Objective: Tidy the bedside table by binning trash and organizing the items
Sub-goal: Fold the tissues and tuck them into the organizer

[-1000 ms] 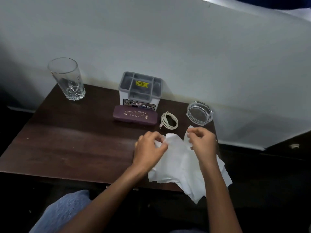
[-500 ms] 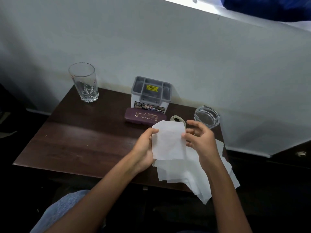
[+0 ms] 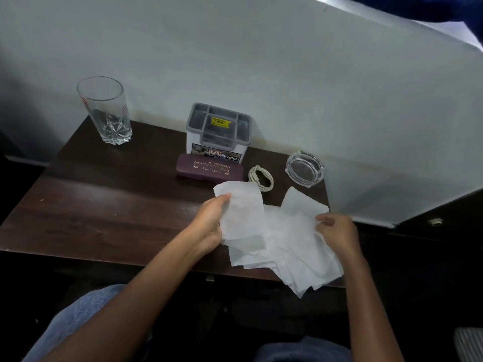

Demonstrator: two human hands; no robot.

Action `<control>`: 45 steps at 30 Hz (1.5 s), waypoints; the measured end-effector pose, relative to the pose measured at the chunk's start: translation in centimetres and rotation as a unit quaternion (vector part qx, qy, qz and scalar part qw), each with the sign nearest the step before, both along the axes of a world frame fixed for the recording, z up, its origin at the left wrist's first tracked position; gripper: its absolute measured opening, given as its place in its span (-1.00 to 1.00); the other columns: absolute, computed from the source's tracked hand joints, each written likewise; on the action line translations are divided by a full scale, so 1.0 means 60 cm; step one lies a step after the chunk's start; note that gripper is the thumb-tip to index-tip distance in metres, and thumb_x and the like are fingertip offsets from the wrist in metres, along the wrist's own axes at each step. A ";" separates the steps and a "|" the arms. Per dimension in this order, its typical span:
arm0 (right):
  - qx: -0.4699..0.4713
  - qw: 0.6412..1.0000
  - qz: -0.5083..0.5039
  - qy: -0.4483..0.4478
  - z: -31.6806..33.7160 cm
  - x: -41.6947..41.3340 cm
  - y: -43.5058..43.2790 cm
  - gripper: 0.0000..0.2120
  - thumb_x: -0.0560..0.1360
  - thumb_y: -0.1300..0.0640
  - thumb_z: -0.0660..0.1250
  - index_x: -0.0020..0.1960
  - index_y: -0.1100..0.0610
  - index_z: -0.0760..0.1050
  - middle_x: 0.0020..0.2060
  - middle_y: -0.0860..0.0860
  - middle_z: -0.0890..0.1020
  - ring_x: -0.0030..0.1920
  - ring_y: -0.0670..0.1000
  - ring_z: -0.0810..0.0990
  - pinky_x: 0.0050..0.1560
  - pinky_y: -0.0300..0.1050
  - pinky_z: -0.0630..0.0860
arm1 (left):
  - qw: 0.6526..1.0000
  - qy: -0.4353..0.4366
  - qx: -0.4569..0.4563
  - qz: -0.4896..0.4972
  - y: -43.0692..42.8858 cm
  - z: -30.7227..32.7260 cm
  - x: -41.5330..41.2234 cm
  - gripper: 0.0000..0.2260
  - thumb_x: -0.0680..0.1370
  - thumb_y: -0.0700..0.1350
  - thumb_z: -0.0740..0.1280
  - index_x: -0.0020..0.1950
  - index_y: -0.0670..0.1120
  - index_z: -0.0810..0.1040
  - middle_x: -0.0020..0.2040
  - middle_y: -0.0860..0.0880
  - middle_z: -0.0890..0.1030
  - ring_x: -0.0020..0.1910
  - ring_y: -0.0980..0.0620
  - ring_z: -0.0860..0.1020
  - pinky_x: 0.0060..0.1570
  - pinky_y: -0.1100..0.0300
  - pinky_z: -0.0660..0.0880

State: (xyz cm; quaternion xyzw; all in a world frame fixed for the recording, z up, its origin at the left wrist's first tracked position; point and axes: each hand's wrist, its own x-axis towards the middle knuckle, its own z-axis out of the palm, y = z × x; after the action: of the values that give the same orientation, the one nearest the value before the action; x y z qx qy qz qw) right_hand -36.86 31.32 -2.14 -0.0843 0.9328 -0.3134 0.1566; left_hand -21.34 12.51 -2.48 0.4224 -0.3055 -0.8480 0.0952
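Trash-gathering step, centre-right of frame: my left hand [image 3: 209, 226] grasps one sheet [image 3: 241, 210], right hand [image 3: 337, 232] pinches the tissue pile [image 3: 292, 246]. Next I'd bunch everything for binning.

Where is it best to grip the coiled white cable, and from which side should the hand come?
On the coiled cable, pinch the bundled strands of the far right arc from above. It lies flat on the table, and the tissue in the left hand covers its near-left edge.
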 end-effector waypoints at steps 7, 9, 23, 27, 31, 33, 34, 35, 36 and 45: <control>0.064 0.996 0.008 0.060 -0.021 0.006 -0.013 -0.85 0.42 0.32 0.28 -0.19 0.13 0.58 -0.19 0.08 0.61 -0.08 0.14 0.58 -0.12 -0.07 0.52 | 1.000 -0.023 -0.018 -0.008 0.011 -0.001 -0.008 -0.86 0.60 -0.13 0.21 -0.06 -0.14 0.54 -0.17 -0.11 0.63 -0.20 -0.06 0.59 -0.12 0.09 0.52; 0.062 0.996 0.011 0.062 -0.023 0.005 -0.015 -0.81 0.41 0.33 0.27 -0.30 0.11 0.52 -0.22 0.07 0.63 -0.08 0.14 0.58 -0.12 -0.05 0.53 | 0.999 -0.025 -0.020 -0.007 0.011 -0.001 -0.008 -0.85 0.59 -0.13 0.21 -0.07 -0.13 0.54 -0.16 -0.11 0.63 -0.20 -0.06 0.59 -0.11 0.09 0.52; -0.026 0.999 -0.006 0.019 0.000 -0.001 -0.011 -0.87 0.38 0.37 0.36 -0.28 0.19 0.56 -0.29 0.03 0.59 -0.18 0.04 0.54 -0.13 -0.18 0.37 | 0.998 -0.053 -0.031 -0.016 0.008 0.006 -0.007 -0.86 0.59 -0.11 0.23 -0.06 -0.11 0.54 -0.14 -0.10 0.63 -0.16 -0.07 0.59 -0.08 0.07 0.52; -0.071 0.997 -0.010 0.027 0.024 -0.007 -0.005 -0.83 0.36 0.34 0.40 -0.33 0.13 0.54 -0.35 0.03 0.58 -0.25 0.05 0.53 -0.16 -0.14 0.39 | 0.998 -0.051 -0.036 -0.018 0.006 0.006 -0.005 -0.85 0.58 -0.11 0.23 -0.07 -0.12 0.55 -0.15 -0.10 0.63 -0.16 -0.08 0.60 -0.05 0.06 0.52; -0.069 0.997 0.005 0.021 0.018 -0.005 -0.012 -0.80 0.36 0.35 0.35 -0.39 0.14 0.49 -0.42 0.04 0.55 -0.31 0.05 0.49 -0.22 -0.16 0.38 | 0.997 -0.053 -0.051 -0.022 0.008 0.007 -0.004 -0.84 0.58 -0.11 0.23 -0.13 -0.11 0.54 -0.20 -0.09 0.62 -0.21 -0.06 0.58 -0.04 0.05 0.52; -0.060 0.998 0.023 0.010 0.016 -0.003 -0.016 -0.80 0.36 0.36 0.33 -0.39 0.16 0.48 -0.43 0.06 0.54 -0.33 0.05 0.49 -0.24 -0.16 0.40 | 0.996 -0.054 -0.063 -0.024 0.010 0.007 -0.005 -0.84 0.58 -0.12 0.23 -0.15 -0.11 0.54 -0.21 -0.08 0.62 -0.22 -0.05 0.58 0.00 0.03 0.51; -0.059 0.998 0.033 0.002 0.016 -0.003 -0.018 -0.81 0.37 0.36 0.33 -0.38 0.18 0.49 -0.42 0.07 0.55 -0.34 0.06 0.50 -0.25 -0.17 0.41 | 0.996 -0.054 -0.068 -0.024 0.010 0.007 -0.005 -0.84 0.58 -0.12 0.23 -0.15 -0.10 0.54 -0.21 -0.08 0.62 -0.22 -0.05 0.58 -0.01 0.04 0.52; -0.057 0.997 0.042 -0.007 0.017 -0.002 -0.018 -0.83 0.37 0.36 0.33 -0.36 0.20 0.51 -0.42 0.08 0.56 -0.35 0.06 0.51 -0.27 -0.18 0.41 | 0.996 -0.054 -0.073 -0.024 0.009 0.007 -0.005 -0.84 0.58 -0.11 0.23 -0.15 -0.10 0.54 -0.21 -0.08 0.62 -0.22 -0.05 0.58 -0.04 0.05 0.52; -0.054 0.997 0.048 -0.012 0.020 -0.001 -0.019 -0.86 0.38 0.36 0.34 -0.34 0.22 0.52 -0.41 0.09 0.57 -0.36 0.04 0.52 -0.31 -0.19 0.39 | 0.995 -0.054 -0.077 -0.024 0.008 0.007 -0.005 -0.84 0.58 -0.11 0.22 -0.14 -0.10 0.53 -0.20 -0.08 0.62 -0.22 -0.05 0.58 -0.08 0.07 0.52; -0.310 0.946 -0.031 -0.086 0.065 0.019 -0.039 -0.73 0.32 0.33 0.27 -0.48 0.08 0.36 -0.47 0.06 0.31 -0.46 0.00 0.26 -0.42 -0.23 0.23 | 0.995 -0.052 -0.088 -0.017 0.004 0.008 -0.004 -0.86 0.59 -0.08 0.21 -0.06 -0.10 0.52 -0.19 -0.07 0.61 -0.23 -0.04 0.58 -0.22 0.13 0.51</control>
State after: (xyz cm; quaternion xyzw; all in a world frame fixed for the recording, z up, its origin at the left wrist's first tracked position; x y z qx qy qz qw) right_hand -35.69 28.98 1.77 -0.0726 0.7748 -0.5975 0.1932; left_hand -21.61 12.75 -2.00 0.4510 -0.3904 -0.7961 0.1017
